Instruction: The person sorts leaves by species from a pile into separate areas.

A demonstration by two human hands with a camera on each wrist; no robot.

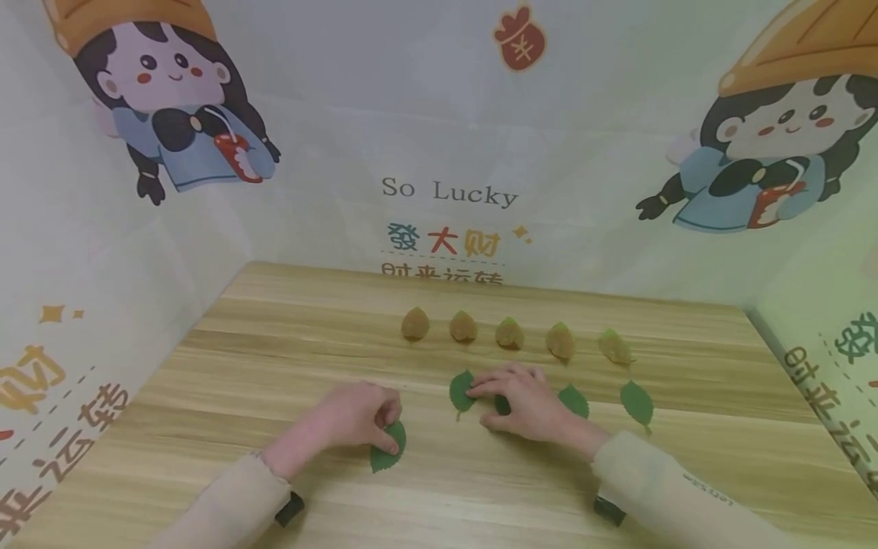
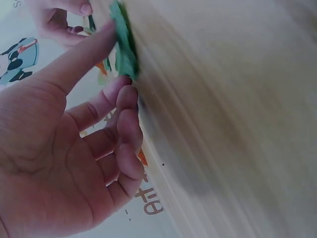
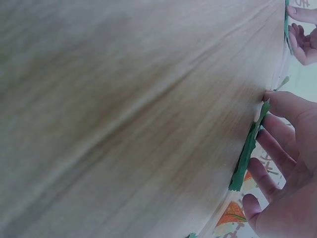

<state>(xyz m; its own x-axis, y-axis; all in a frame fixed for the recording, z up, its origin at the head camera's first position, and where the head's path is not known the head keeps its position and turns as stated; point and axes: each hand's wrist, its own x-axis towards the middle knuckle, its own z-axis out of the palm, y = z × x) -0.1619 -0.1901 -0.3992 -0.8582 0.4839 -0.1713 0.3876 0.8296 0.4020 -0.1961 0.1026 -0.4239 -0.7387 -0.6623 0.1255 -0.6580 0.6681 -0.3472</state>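
Note:
My left hand (image 1: 360, 418) pinches a serrated green leaf (image 1: 384, 460) between thumb and forefinger; the left wrist view shows this leaf (image 2: 126, 47) edge-on, near the wooden tabletop. To its right, my right hand (image 1: 524, 404) reaches low over the table with its fingers spread. Its forefinger touches the edge of a second green leaf (image 1: 461, 393). Another green leaf (image 1: 503, 405) shows below the palm, partly hidden. Just past the wrist lies a green leaf (image 1: 573, 400), partly covered, and farther right a whole green leaf (image 1: 638, 402).
Behind the hands, several brownish-orange leaves with green tips, one of them an orange leaf (image 1: 463, 326), lie in a row across the wooden table (image 1: 274, 343). A printed cloth (image 1: 329, 152) rises along the back and both sides of the table.

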